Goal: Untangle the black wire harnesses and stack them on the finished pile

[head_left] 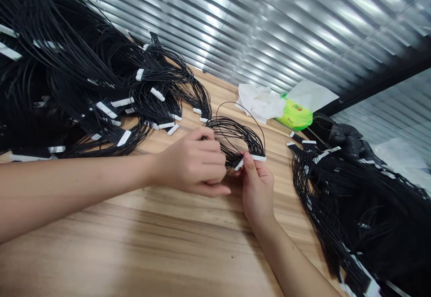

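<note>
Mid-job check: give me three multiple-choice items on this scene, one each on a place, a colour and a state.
1. Where does the green plastic bag lie?
A) Beside the crumpled white tissue
B) In a hand
C) On the floor

2. What colour are the connectors on the black wires?
A) Red
B) White
C) Blue

3. What is the right hand doing?
A) Lying flat and open
B) Pinching a connector
C) Holding a glove

1: A, the bag touches the tissue on the table.
2: B, the plastic housings show white.
3: B, thumb and finger grip it.
</note>
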### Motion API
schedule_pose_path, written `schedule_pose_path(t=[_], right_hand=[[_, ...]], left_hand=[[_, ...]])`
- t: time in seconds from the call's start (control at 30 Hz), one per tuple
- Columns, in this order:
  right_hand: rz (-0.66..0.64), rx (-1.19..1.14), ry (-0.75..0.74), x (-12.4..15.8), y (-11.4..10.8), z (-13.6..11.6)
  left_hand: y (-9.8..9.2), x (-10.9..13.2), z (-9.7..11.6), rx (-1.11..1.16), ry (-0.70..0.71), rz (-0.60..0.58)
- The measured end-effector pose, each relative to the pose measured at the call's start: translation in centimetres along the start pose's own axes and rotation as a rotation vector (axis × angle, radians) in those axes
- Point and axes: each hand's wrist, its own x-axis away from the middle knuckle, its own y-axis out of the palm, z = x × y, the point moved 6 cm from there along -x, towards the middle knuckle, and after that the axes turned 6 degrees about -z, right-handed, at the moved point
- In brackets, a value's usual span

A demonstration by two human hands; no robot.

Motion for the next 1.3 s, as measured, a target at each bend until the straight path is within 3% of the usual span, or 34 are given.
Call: schedule_pose_path(t=[0.13, 0.23, 0.47, 0.57, 0.73, 0.9, 1.07, 1.3], right_hand=[[-0.001, -0.034, 0.010, -0.1, 0.0, 0.2], [-0.022, -0.071, 0.015, -0.2, 0.1, 0.3], [-0.025, -0.099, 0.025, -0.1, 0.2, 0.3], [-0.023, -0.118, 0.067, 0.0, 0.3, 0.5], [-0.037, -0.052, 0.008, 0.0, 0.2, 0.4], [-0.034, -0.052, 0.006, -0.1, 0.2, 0.3], [-0.033, -0.025, -0.003, -0.1, 0.2, 0.3], [-0.053, -0.012, -0.006, -0.1, 0.5, 0.0]], left_hand=[[0.9, 0.2, 2.1, 0.136, 0.284, -0.171], [1.3, 0.3, 2.3, 0.138, 0.308, -0.193], [1.6, 0.6, 1.5, 0.058, 0.192, -0.193], [1.1, 0.6, 0.8, 0.050, 0.112, -0.095], [0.2, 0.9, -1.8, 0.130, -0.178, 0.062], [0.6, 1.2, -2.6, 0.291, -0.236, 0.025], [0.7, 1.3, -3.0, 0.130, -0.363, 0.049], [1.0, 1.3, -3.3, 0.069, -0.399, 0.018]])
